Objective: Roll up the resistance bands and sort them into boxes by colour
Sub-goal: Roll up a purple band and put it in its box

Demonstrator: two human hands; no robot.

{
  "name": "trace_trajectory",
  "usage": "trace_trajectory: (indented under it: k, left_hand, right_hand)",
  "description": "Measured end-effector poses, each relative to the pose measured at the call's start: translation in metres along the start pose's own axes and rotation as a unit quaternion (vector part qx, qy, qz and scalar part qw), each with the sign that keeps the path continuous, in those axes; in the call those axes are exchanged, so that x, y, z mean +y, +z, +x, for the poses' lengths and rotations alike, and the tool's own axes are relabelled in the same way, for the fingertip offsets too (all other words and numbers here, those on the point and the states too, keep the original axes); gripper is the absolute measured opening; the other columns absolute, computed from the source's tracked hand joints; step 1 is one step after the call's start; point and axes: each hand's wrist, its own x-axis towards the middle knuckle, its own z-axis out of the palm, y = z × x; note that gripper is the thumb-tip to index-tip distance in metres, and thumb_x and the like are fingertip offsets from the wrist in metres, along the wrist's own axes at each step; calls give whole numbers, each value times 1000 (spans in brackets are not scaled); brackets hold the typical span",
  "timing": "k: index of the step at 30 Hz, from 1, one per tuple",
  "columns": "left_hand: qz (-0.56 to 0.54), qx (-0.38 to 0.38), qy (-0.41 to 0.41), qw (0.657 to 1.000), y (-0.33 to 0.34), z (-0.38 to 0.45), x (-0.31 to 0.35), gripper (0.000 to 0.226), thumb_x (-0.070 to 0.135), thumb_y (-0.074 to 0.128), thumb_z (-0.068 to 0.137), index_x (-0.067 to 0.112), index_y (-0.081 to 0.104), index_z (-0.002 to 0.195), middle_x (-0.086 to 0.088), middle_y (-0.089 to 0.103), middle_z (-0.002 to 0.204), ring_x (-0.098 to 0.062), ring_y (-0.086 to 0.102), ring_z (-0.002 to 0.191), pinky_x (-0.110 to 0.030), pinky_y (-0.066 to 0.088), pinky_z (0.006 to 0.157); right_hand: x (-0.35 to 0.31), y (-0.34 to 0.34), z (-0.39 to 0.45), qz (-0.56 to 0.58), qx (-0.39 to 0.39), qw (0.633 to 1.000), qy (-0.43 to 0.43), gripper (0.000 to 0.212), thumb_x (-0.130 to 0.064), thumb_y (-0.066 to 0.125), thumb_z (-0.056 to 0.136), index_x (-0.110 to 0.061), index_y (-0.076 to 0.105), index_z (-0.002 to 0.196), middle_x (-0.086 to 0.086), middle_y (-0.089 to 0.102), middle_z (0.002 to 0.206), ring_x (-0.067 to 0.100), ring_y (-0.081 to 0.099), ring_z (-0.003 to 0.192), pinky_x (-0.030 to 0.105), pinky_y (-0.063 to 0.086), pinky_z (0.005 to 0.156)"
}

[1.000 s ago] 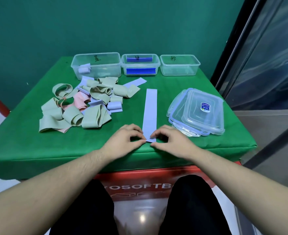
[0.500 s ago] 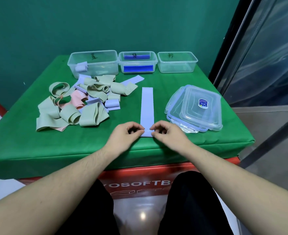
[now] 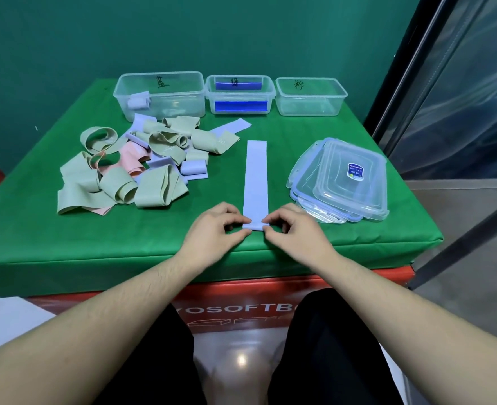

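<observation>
A pale blue band (image 3: 256,176) lies flat and straight on the green table, running away from me. Its near end is folded over into a small roll. My left hand (image 3: 215,229) pinches the left side of that roll and my right hand (image 3: 297,229) pinches the right side. A heap of green, pink and pale blue bands (image 3: 130,171) lies to the left. Three clear boxes stand at the back: the left box (image 3: 159,95) holds a rolled pale blue band (image 3: 138,100), the middle box (image 3: 240,96) shows blue strips, the right box (image 3: 310,96) holds nothing.
A stack of clear lids (image 3: 343,182) lies right of the flat band, close to my right hand. The green table (image 3: 66,244) ends just before my wrists, with a red box front below. A dark glass panel stands at the right.
The near end of the pale blue band has been turned over into a small roll between my fingers. Both hands have moved slightly forward with it.
</observation>
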Motion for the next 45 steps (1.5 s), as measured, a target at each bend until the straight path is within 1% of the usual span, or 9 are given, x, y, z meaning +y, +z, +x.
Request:
trace_trajectory:
  k: [4,6,11,18,22,32,36,40,45]
  left_hand:
    - [11,9,2,1000,1,0,1,17,33,74,85,23,78,98,15,59,92,-6,56,75,-15,39,69]
    - [13,7,3,1000,1,0,1,17,33,73,86,23,77,99,15,58,91,-7,56,75,-18,41,69]
    - [19,1,7,1000,1,0,2,18,33,71,88,20,77,100,13,58,93,-10,55,73,-21,40,68]
    - [14,-15,-2,1000,-1,4,1,19,34,68,91,20,76,100,12,56,93,-9,52,73,-13,35,65]
    - [13,-11,-12,1000,1,5,3,18,32,66,92,19,76,99,12,56,92,-6,51,73,-22,37,69]
    - [-11,20,-43,999,3,7,9,14,23,70,89,28,74,101,14,60,86,-8,54,70,-21,42,69]
    - [16,13,-13,1000,2,4,6,10,25,70,90,23,76,97,13,59,89,-6,54,71,-19,40,71]
    - [69,-13,40,997,-3,3,6,21,28,73,87,18,74,106,10,57,100,-8,50,68,-18,37,70]
    - [139,-35,107,984,-8,8,7,17,21,67,93,11,73,105,0,63,106,-17,63,84,-20,40,76]
  right_hand:
    - [-1,0,-4,-39,1,999,-31,19,-24,75,83,-21,75,101,-6,56,95,2,50,80,14,38,77]
    - [-1,0,-5,-109,4,991,-82,20,-26,73,86,-18,75,105,-5,56,98,12,49,93,21,37,84]
    - [1,-1,-7,-195,6,970,-146,23,-27,67,92,-12,75,108,1,59,99,21,47,92,25,34,83]
    - [-6,-6,2,-115,-44,989,-77,20,-27,64,95,-19,75,109,-4,63,96,10,57,89,22,41,79]
    - [-8,-7,8,-82,-66,993,-53,16,-23,63,93,-26,69,108,-15,57,88,-8,50,76,13,35,70]
    - [-14,-10,18,-95,-102,990,-23,15,-19,60,92,-22,70,103,1,63,96,13,56,88,27,43,82]
    - [-11,-9,16,-119,-89,988,-38,16,-23,60,94,-20,72,105,-3,58,95,15,57,91,30,45,86]
    - [-9,-6,12,-188,-43,973,-124,21,-24,63,94,-13,75,106,-1,51,93,24,50,93,32,41,86]
    - [-3,-4,10,-233,-24,953,-190,21,-23,65,93,-11,74,108,5,58,95,27,50,88,40,48,81]
